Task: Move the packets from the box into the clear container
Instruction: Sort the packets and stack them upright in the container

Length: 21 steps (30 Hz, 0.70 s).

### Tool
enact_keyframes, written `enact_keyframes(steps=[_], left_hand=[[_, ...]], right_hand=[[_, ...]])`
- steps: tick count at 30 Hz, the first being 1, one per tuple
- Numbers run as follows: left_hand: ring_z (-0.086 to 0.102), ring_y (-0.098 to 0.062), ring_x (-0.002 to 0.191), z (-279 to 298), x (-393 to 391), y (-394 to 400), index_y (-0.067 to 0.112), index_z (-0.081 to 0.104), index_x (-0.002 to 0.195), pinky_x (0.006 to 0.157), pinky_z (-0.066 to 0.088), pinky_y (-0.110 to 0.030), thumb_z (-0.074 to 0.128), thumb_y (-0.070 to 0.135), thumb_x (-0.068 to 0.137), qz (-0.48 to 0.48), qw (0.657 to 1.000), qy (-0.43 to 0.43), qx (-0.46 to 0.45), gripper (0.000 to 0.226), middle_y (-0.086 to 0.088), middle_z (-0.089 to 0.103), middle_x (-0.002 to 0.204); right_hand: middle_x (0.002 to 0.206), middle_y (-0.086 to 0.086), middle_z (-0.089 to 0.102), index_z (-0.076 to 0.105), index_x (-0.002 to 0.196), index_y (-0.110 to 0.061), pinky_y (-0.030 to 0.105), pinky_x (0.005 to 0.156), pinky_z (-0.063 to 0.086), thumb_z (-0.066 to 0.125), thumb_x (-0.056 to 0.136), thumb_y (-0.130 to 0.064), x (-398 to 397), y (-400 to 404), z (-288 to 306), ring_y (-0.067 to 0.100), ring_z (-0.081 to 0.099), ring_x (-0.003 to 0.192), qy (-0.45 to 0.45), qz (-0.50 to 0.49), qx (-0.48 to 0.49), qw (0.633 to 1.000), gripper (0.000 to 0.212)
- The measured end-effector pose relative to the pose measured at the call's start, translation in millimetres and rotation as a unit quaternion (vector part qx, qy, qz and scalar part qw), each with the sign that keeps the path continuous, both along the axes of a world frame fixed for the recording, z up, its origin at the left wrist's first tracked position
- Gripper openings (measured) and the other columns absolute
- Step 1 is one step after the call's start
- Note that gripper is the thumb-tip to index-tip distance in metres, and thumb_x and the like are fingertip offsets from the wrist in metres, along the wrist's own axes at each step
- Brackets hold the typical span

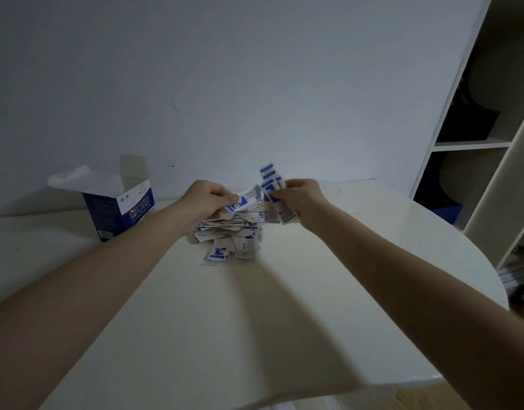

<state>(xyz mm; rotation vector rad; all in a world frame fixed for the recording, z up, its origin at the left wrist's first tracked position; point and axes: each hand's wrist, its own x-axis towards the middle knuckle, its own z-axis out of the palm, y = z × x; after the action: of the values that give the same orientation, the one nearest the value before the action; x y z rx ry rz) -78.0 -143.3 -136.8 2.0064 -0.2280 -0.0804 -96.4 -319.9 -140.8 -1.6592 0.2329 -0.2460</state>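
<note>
Well, a white round-edged table (284, 321) stood against a pale wall (254, 69), one open blue-and-white cardboard box (118, 208) on it. Both hands pinched white-and-blue paper packets (228, 232), uncountable: left hand (207, 199), right hand (302, 199).

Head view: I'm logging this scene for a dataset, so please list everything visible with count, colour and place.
box: one, blue and white, open flaps, standing on the table's far left.
clear container: one, transparent, mid-table, crammed with packets; only bits of its wall show.
packets: many, white with blue print, heaped in and above the container; a few lie on the table in front of it.
held packets: a fanned bunch, same colours, right of the heap.
table: one, white, rounded edge.
wall: pale grey, behind the table.
shelf unit: one, white, far right, with dark items inside.
left hand: pinches a packet atop the heap.
right hand: grips the held packets.
</note>
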Motion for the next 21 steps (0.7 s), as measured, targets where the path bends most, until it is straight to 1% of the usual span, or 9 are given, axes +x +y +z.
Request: enact_keyframes(steps=[2,4,6,7,8,11,14,17,21], left_hand=[[0.044,-0.013,0.056,0.7,3.2,6.9,0.008,0.066,0.082,0.052,0.042,-0.017,0.064,0.012,0.086,0.008,0.999,-0.006,0.046,0.005,-0.005,0.053,0.071],[0.044,-0.017,0.059,0.1,6.2,8.1,0.009,0.067,0.093,0.055,0.04,-0.022,0.065,0.014,0.086,-0.01,0.992,-0.023,0.122,0.009,-0.003,0.055,0.072],[0.045,-0.018,0.062,-0.4,7.5,1.1,0.009,0.067,0.098,0.056,0.038,-0.023,0.066,0.018,0.085,-0.029,0.988,-0.036,0.151,0.016,-0.004,0.059,0.079],[0.047,-0.017,0.061,-0.2,6.8,-4.1,0.01,0.067,0.098,0.056,0.04,-0.023,0.067,0.019,0.084,-0.039,0.987,-0.04,0.15,0.016,-0.005,0.06,0.081],[0.049,-0.016,0.06,0.7,6.0,-11.3,0.011,0.066,0.098,0.058,0.042,-0.023,0.067,0.018,0.084,-0.053,0.987,-0.044,0.145,0.015,-0.005,0.061,0.081],[0.058,-0.017,0.073,-0.4,6.3,-26.9,0.009,0.067,0.097,0.071,0.047,-0.025,0.065,0.006,0.084,-0.083,0.985,-0.056,0.138,0.014,-0.007,0.064,0.081],[0.056,-0.019,0.08,-4.2,6.5,-39.9,0.002,0.068,0.098,0.073,0.043,-0.027,0.064,0.001,0.081,-0.104,0.977,-0.066,0.172,0.017,-0.012,0.065,0.085],[0.051,-0.017,0.072,-5.5,5.5,-54.5,0.005,0.065,0.095,0.064,0.038,-0.025,0.062,0.003,0.082,-0.134,0.97,-0.056,0.193,0.014,-0.008,0.06,0.078],[0.054,-0.021,0.08,-12.8,10.7,-68.6,0.004,0.063,0.1,0.067,0.041,-0.027,0.065,0.007,0.079,-0.139,0.956,-0.05,0.255,0.022,-0.012,0.062,0.089]], right_hand=[[0.094,0.013,0.066,0.064,0.105,-0.008,0.033,0.068,0.054,0.067,0.081,-0.005,-2.4,-8.5,5.5,0.024,0.063,0.073,-0.059,0.017,-0.093,0.994,0.025],[0.097,0.01,0.065,0.059,0.113,-0.009,0.035,0.073,0.053,0.063,0.084,-0.009,-8.6,-9.4,15.8,0.024,0.063,0.084,-0.093,0.071,-0.211,0.97,0.029],[0.094,0.007,0.061,0.062,0.096,-0.011,0.028,0.067,0.048,0.056,0.089,-0.013,-12.0,-5.5,24.0,0.023,0.057,0.084,-0.088,0.112,-0.378,0.915,0.009],[0.091,0.008,0.06,0.061,0.082,-0.012,0.025,0.062,0.043,0.052,0.091,-0.014,-11.8,-3.1,25.0,0.024,0.055,0.082,-0.081,0.132,-0.446,0.882,0.013],[0.092,0.011,0.061,0.062,0.08,-0.01,0.024,0.061,0.04,0.049,0.093,-0.015,-10.8,-2.5,24.6,0.026,0.056,0.084,-0.071,0.152,-0.5,0.85,0.019],[0.107,0.015,0.065,0.064,0.107,-0.001,0.031,0.075,0.042,0.048,0.094,-0.014,-7.6,-7.5,15.8,0.03,0.059,0.099,-0.055,0.166,-0.564,0.807,0.025],[0.106,0.019,0.064,0.064,0.106,0.003,0.032,0.072,0.039,0.046,0.093,-0.011,-6.2,-18.8,7.3,0.033,0.058,0.1,-0.05,0.16,-0.604,0.779,0.026],[0.11,0.019,0.057,0.063,0.109,0.0,0.031,0.078,0.038,0.042,0.095,-0.011,-4.8,-31.3,3.0,0.032,0.052,0.106,-0.057,0.133,-0.651,0.745,0.027],[0.119,0.014,0.047,0.055,0.117,-0.005,0.037,0.086,0.038,0.041,0.097,-0.017,-6.0,-41.5,-3.4,0.029,0.043,0.112,-0.079,0.091,-0.733,0.669,0.028]])
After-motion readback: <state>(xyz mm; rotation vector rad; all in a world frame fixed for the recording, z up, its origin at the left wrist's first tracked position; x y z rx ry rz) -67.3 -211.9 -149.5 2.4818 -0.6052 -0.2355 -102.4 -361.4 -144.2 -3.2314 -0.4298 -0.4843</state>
